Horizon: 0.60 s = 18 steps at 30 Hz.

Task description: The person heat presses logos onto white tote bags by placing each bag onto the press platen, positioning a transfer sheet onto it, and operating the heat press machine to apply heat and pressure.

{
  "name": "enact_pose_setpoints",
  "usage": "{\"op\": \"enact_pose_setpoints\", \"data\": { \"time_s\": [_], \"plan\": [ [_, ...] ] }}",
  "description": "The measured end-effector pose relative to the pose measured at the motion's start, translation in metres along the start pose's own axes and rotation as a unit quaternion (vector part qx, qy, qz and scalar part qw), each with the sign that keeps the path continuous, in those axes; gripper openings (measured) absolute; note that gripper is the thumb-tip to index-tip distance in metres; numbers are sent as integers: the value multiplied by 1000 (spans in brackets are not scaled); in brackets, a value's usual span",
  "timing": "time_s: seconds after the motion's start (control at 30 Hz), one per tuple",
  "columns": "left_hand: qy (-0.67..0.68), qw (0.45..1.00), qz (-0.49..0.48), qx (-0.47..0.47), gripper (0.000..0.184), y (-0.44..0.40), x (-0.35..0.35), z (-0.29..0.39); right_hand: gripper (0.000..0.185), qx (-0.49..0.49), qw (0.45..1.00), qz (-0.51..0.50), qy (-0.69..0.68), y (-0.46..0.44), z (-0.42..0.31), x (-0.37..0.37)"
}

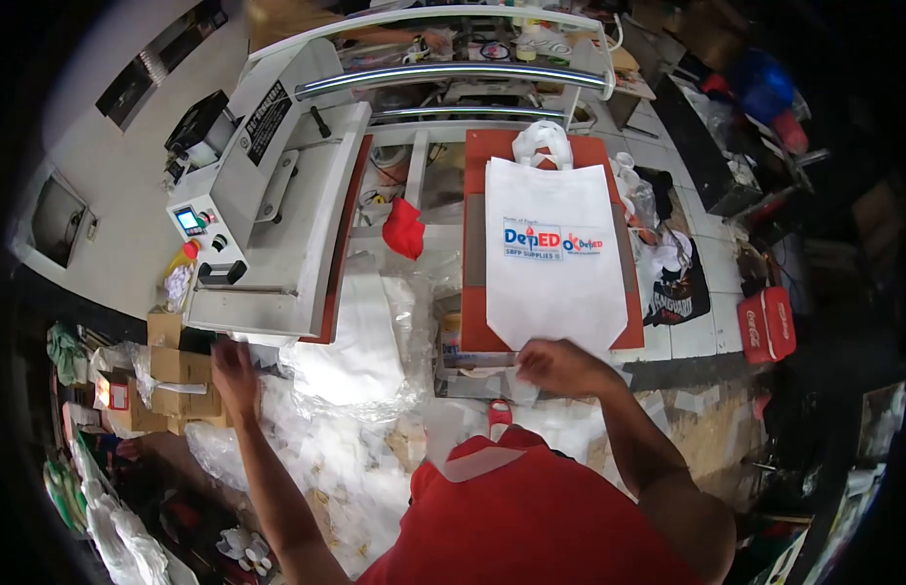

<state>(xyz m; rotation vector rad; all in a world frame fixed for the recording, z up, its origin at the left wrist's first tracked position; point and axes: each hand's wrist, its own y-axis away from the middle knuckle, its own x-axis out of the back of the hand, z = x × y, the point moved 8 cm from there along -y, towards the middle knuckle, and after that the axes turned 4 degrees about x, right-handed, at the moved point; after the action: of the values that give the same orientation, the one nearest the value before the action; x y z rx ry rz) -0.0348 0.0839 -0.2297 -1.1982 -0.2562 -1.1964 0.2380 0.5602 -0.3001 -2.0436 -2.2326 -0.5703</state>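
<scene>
A white bag [555,283] with a printed blue and red logo lies flat on the red-brown platen [476,331] at the right. My right hand [558,366] is at the bag's bottom edge, its fingers curled; whether they grip the edge is hard to make out. On the left stands the grey heat press [268,244] with a small lit display and a black handle. My left hand [235,369] hangs just below the press's front left corner, its fingers blurred and partly hidden.
Plastic-wrapped white bags [360,341] lie below the press. Cardboard boxes [185,375] stand at the left. A red cloth [403,229] hangs between the platens, and a red Coca-Cola box [767,325] sits at the right. Another person's arm [375,35] reaches in behind the machine.
</scene>
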Motion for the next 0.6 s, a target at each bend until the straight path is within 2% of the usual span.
{"op": "enact_pose_setpoints", "data": {
  "time_s": [0.07,0.13,0.17,0.2,0.23,0.27,0.33,0.37,0.4,0.43,0.53,0.6],
  "plan": [
    [76,988,-11,133,33,-56,-9,16,24,-16,986,127,106,3,5,28],
    [128,991,-13,34,39,-94,-43,-2,23,-11,976,187,108,10,23,33],
    [74,997,1,10,38,-106,-56,-10,23,-12,978,178,107,14,27,25],
    [15,1000,13,-11,37,-115,-61,-21,23,-66,978,182,76,17,39,17],
    [28,999,-8,30,37,-122,-61,-28,22,-122,975,180,45,19,53,5],
    [41,996,-29,71,36,-123,-60,-26,22,-126,979,158,43,17,64,-11],
    [104,991,-40,70,36,-125,-57,-23,22,-130,979,158,9,7,86,-35],
    [97,991,-38,78,36,-125,-56,-21,26,-175,975,137,-20,-1,82,-52],
    [93,991,-36,84,37,-125,-57,-25,26,-178,976,126,-19,-18,89,-70],
    [97,995,8,35,37,-124,-59,-32,28,-161,979,120,27,-40,104,-88],
    [109,993,17,38,29,-95,-20,6,37,-57,981,155,101,-119,122,-150],
    [76,996,24,32,20,-52,-1,7,45,-36,977,195,80,-184,171,-200]
  ]
}}
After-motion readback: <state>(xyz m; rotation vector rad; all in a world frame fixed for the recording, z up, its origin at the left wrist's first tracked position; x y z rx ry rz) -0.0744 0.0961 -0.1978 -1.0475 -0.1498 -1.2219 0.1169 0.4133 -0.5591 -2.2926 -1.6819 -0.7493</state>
